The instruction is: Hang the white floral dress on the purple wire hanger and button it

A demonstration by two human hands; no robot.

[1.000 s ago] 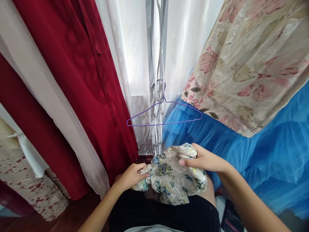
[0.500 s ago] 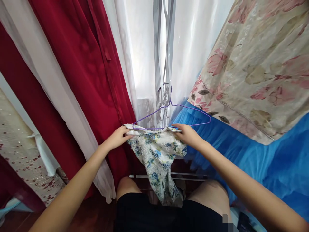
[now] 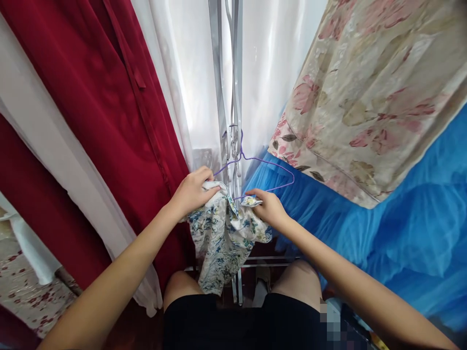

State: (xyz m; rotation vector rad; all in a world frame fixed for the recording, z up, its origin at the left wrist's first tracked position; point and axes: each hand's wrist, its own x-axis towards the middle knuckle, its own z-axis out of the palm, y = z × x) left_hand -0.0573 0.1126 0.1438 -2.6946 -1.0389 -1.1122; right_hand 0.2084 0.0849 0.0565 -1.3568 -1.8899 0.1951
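A blue-and-yellow floral garment [image 3: 221, 233] hangs from both my hands in front of a silver metal rack post [image 3: 228, 97]. My left hand [image 3: 191, 192] is closed on the garment's upper left edge, right at the left end of a purple wire hanger [image 3: 268, 163]. My right hand [image 3: 268, 209] pinches the garment's upper right edge just below the hanger's bottom wire. The hanger's hook sits on the rack post. The cloth drapes down between my knees.
A dark red dress [image 3: 109, 121] and white sheer fabric [image 3: 47, 141] hang at the left. A beige floral garment [image 3: 368, 92] and a blue tulle garment [image 3: 383, 218] hang at the right. A white curtain [image 3: 270, 63] is behind the rack.
Both hands lifted the floral garment from my lap up to the purple hanger. My left hand now reaches the hanger's left end, with the cloth bunched closer between the hands.
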